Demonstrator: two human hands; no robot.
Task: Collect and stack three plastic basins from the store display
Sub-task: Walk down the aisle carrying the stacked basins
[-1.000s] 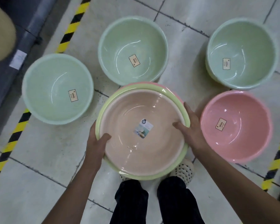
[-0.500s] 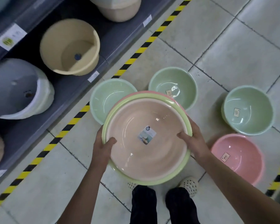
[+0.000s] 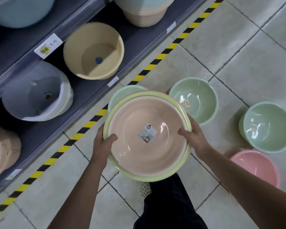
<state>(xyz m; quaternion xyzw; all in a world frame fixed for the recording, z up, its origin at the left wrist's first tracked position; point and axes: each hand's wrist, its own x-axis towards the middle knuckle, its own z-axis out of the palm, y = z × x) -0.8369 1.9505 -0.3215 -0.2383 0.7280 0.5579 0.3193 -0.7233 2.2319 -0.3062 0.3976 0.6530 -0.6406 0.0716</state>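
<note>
I hold a nested stack of basins (image 3: 147,156) above the floor at waist height. A beige basin with a sticker sits on top, inside a yellow-green one, and a pink rim shows at the far edge below them. My left hand (image 3: 104,144) grips the stack's left rim with the thumb inside. My right hand (image 3: 194,138) grips the right rim the same way.
Three green basins (image 3: 197,103) (image 3: 267,128) (image 3: 120,95) and a pink basin (image 3: 261,166) stand on the tiled floor. A dark shelf (image 3: 82,96) at left carries a yellow tub (image 3: 94,52), a grey tub (image 3: 36,91) and others. Yellow-black tape (image 3: 89,123) runs along the shelf base.
The stack has risen from near the floor and stays in both hands. My view has lifted and swung left, bringing the shelf and its tubs into sight.
</note>
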